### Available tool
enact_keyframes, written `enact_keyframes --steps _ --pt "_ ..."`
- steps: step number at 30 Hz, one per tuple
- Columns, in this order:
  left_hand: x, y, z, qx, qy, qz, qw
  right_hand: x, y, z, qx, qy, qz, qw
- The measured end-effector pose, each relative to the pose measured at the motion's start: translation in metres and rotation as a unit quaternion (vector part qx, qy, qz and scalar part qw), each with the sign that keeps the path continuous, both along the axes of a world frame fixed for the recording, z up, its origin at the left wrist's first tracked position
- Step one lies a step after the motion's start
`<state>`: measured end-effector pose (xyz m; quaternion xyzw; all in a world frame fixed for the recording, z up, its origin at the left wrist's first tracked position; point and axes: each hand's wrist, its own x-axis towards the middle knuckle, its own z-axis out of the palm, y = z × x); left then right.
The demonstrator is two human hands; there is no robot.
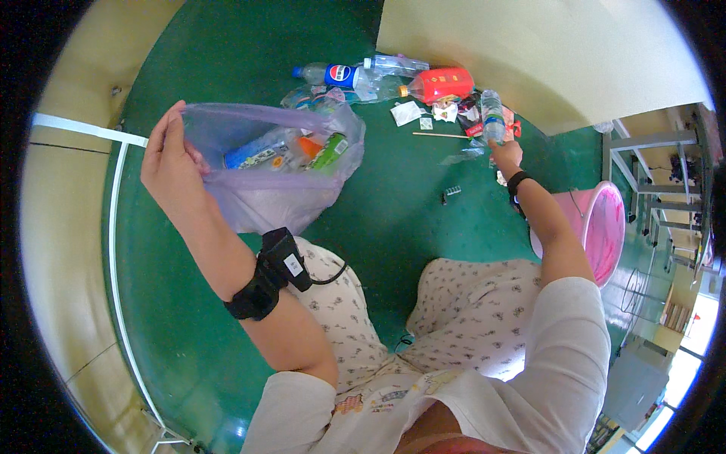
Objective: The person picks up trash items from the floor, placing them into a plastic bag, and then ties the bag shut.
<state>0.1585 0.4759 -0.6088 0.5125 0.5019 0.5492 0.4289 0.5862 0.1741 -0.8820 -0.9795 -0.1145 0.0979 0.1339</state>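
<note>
My left hand (170, 153) pinches the rim of a translucent purple plastic bag (272, 198) and holds its mouth wide. Inside the bag lie a blue-labelled bottle (255, 156), a green can (330, 150) and an orange piece (309, 146). At the right, my right hand (506, 156) has its fingers around the near end of a clear plastic water bottle (492, 113). Around that bottle are a black and red wrapper (469, 113), crumpled paper (445, 110) and a thin wooden stick (441, 135).
Beyond the bag lie a Pepsi bottle (334, 75), a clear bottle (397, 65) and a red-labelled bottle (439, 85). White paper (406, 113) is on the green floor. A pink bucket (578, 227) lies by my right arm. A white metal frame (116, 238) runs along the left.
</note>
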Motion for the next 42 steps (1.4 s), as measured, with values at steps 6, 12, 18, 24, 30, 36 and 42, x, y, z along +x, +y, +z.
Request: enact_keyframes --steps 6,12,18,24,30,36,42 --pt "0.001 -0.001 0.002 -0.012 -0.007 -0.001 1.000 0.011 0.022 0.029 -0.016 -0.058 -0.001 0.998" --pt "0.002 -0.005 0.006 -0.036 -0.009 -0.006 0.999 0.050 0.045 0.055 0.164 0.031 -0.128 0.978" --pt "-0.003 -0.005 0.001 -0.040 0.002 -0.013 0.999 0.071 0.056 0.128 -0.015 -0.047 0.094 0.994" --pt "-0.003 -0.008 0.009 -0.018 0.006 -0.007 1.000 -0.014 0.107 0.262 0.008 -0.143 0.134 0.981" --pt "0.009 -0.006 0.003 -0.021 -0.007 -0.022 1.000 -0.096 0.125 0.327 0.182 -0.134 0.240 0.944" --pt "0.002 -0.006 0.003 -0.022 -0.009 -0.011 1.000 -0.139 0.166 0.270 0.374 0.190 0.334 0.844" --pt "0.006 -0.005 0.004 -0.014 -0.015 -0.021 1.000 -0.201 0.210 0.195 0.369 0.417 0.291 0.778"
